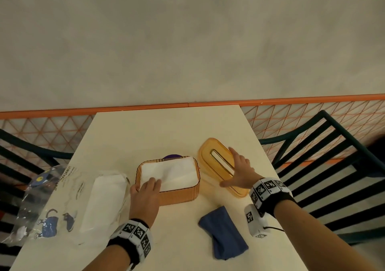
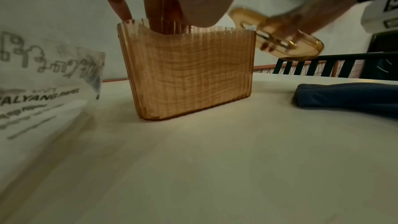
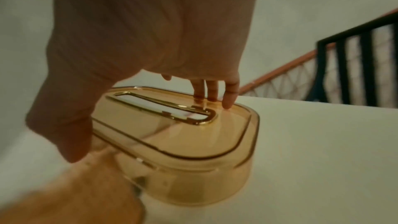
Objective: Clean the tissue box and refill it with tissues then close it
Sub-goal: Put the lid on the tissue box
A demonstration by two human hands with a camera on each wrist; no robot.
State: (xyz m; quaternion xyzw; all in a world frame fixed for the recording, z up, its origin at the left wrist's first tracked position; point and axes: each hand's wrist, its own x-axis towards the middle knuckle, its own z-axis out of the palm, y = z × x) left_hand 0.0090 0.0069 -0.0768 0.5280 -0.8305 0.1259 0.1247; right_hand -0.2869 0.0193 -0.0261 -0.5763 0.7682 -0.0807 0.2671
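Two steps left, we judged: box [image 1: 179,193] held tissues [image 1: 177,172]; left hand [image 1: 145,189] pressed them flat-fingered; right hand [image 1: 239,172] gripped lid [image 1: 210,151]; closing remained.

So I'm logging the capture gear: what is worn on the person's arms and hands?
Both forearms are bare, with no sleeves and no gloves. Each wrist carries a black strap ringed with white blocks printed with black square markers: left band, right band. A white marked box with a thin black cable hangs under the right wrist.
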